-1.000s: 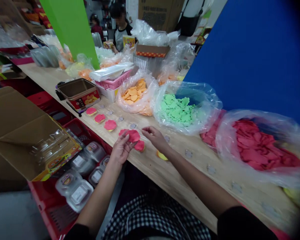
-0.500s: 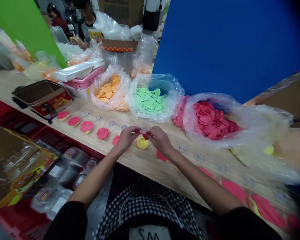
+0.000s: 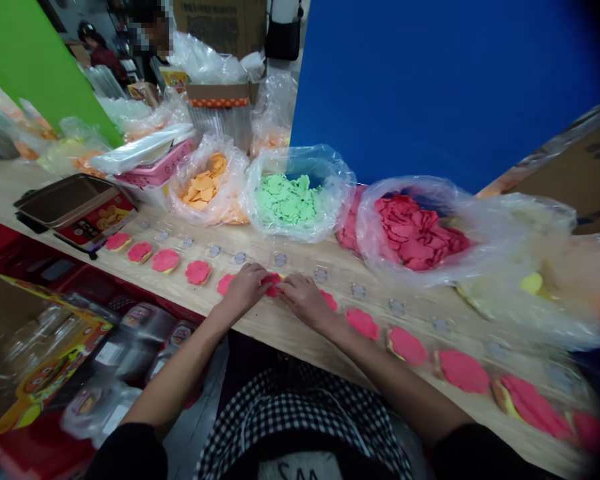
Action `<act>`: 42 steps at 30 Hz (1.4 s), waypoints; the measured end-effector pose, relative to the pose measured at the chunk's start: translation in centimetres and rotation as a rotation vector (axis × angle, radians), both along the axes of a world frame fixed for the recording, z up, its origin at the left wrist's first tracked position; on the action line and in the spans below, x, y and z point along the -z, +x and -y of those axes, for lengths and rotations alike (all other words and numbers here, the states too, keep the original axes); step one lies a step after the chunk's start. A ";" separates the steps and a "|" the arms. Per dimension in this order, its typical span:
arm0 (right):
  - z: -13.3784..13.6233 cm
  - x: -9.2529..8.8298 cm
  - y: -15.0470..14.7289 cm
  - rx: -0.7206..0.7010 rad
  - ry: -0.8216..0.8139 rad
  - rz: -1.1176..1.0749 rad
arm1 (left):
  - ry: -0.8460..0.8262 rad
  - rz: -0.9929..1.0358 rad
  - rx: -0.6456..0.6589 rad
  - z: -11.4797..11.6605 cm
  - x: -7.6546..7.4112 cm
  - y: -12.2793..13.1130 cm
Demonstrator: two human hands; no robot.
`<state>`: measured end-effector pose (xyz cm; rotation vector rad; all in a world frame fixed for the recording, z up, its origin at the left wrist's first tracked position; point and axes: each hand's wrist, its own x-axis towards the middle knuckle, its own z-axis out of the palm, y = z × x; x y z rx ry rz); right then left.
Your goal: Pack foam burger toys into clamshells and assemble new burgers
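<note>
A red flower-shaped piece (image 3: 272,287) lies between my two hands at the middle of the table, over a yellow piece that shows only as a thin edge. My left hand (image 3: 247,288) pinches its left side, and my right hand (image 3: 301,295) grips the right side; the fingertips are partly hidden. To the left runs a row of similar red flowers on yellow bases, such as this red flower (image 3: 199,271). The row goes on to the right past another red flower (image 3: 363,323). Behind it lie several small clear discs (image 3: 280,259).
Along the back stand open plastic bags of orange pieces (image 3: 203,187), green pieces (image 3: 290,199) and red pieces (image 3: 415,233). A brown bin (image 3: 75,207) and a pink basket (image 3: 155,172) are at left. Below the table edge are clear tubs (image 3: 145,320). Two people are at the back left.
My hands have come down with the red piece onto the yellow one, which is now mostly covered. The view has shifted slightly, so the bags appear further left.
</note>
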<state>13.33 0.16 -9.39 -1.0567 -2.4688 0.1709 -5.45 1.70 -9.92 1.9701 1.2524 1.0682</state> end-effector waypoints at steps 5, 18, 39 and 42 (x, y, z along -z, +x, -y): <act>-2.7 0.2 -0.1 0.153 -0.194 -0.187 | 0.044 -0.240 0.027 0.3 0.0 0.2; -3.9 -0.2 -1.0 0.240 -0.446 -0.089 | 0.103 -0.445 0.037 0.5 0.2 0.6; -2.4 -0.1 0.3 0.136 -0.354 0.048 | 0.010 -0.672 0.163 0.5 -1.4 3.0; -2.4 -0.5 0.4 0.165 -0.345 0.008 | -0.014 -0.693 0.148 0.5 -1.8 3.0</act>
